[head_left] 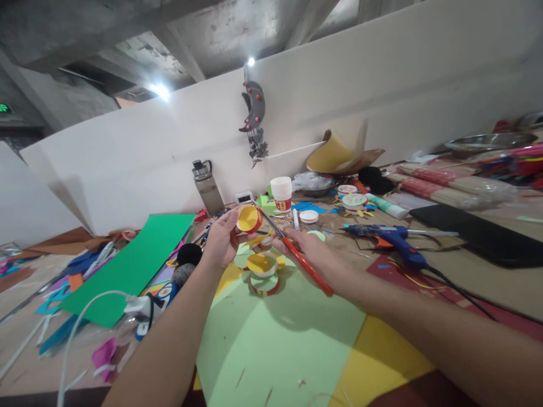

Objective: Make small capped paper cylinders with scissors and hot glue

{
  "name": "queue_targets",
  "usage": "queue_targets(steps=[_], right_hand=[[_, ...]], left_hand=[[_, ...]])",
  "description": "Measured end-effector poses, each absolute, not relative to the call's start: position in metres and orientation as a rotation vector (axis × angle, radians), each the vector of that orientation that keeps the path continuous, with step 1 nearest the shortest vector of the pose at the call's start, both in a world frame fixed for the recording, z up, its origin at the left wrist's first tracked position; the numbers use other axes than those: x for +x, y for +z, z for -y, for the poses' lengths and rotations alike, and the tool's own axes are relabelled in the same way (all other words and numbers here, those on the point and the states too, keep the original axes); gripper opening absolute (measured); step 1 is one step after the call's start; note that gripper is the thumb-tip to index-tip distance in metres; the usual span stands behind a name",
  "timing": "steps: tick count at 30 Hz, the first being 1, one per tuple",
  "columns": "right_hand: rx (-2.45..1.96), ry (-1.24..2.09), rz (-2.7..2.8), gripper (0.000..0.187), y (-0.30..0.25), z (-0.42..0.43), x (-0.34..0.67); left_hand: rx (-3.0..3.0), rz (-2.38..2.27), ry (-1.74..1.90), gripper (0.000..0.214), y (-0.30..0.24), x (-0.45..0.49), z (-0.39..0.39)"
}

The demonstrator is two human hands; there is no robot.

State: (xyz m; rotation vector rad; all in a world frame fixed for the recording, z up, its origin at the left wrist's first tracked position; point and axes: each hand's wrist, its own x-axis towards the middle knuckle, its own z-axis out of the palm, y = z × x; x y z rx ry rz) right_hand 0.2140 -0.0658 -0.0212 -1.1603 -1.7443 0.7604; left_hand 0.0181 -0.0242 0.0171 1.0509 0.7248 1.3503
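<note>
My left hand [223, 240] is closed on a short red-rimmed cup piece [249, 219] with a yellow inside, held up over the table. My right hand [307, 254] grips red-handled scissors [305, 264]; their metal blades point up and left, close beside the cup piece. Whether the blades are parted is hard to make out. Below the hands, a yellow-faced round piece [261, 264] and a red-and-white ring cut from a cup [265, 284] lie on a light green sheet [275, 345].
A stack of paper cups [281, 194] stands ahead, near a white lid [309, 216] and a water bottle [208, 189]. At right lies a blue glue gun [392, 240] with its cable. A green sheet [131, 268] and a white plug with cord [142, 307] are at left.
</note>
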Motion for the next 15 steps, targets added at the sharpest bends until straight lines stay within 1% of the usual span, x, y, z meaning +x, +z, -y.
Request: queue_targets(steps=[4, 10, 15], right_hand=[[-1.220, 0.759, 1.803, 0.027, -0.0137, 0.0703, 0.2155], [-1.228, 0.797, 1.839, 0.034, -0.0109, 0.0704, 0.2164], [-1.225, 0.795, 1.845, 0.036, -0.0151, 0.0674, 0.2148]], left_hand=[[1.051, -0.743, 1.354, 0.026, 0.0181, 0.0162, 0.0233], [1.065, -0.738, 1.340, 0.035, 0.0165, 0.0125, 0.0208], [1.041, -0.727, 1.350, 0.027, 0.0138, 0.0134, 0.0194]])
